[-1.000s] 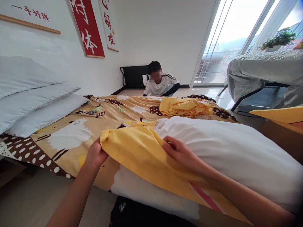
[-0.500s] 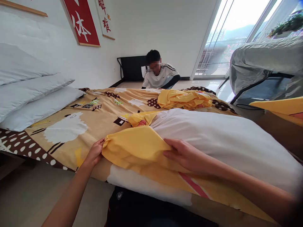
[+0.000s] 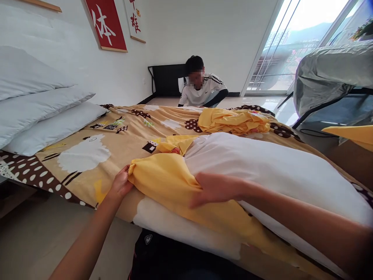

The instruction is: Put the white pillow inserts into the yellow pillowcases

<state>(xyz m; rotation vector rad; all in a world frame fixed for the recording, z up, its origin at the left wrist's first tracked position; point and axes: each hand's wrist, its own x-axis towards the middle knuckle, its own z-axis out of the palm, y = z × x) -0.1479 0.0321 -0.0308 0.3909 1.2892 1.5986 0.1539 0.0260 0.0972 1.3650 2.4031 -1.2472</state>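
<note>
A yellow pillowcase [image 3: 163, 173] is drawn partly over one end of a white pillow [image 3: 256, 155], which lies on the bed. My left hand [image 3: 122, 182] pinches the case's near left corner, fingers closed. Farther right, my right hand [image 3: 212, 188], slightly blurred, is closed on the case's edge beside the pillow, and the cloth bunches at its thumb. Some of the yellow cloth trails along the bed's near side under my right forearm.
A patterned blanket [image 3: 128, 147] covers the bed, with a crumpled yellow cloth [image 3: 230, 120] on its far side. Several white pillows [image 3: 43, 116] are stacked at the left. Another person [image 3: 201, 89] crouches beyond the bed. A covered piece of furniture [image 3: 329, 70] stands at the right.
My right hand has moved slightly left and down, pulling the pillowcase edge with it and baring more of the pillow. The left hand keeps its corner. The view has shifted slightly.
</note>
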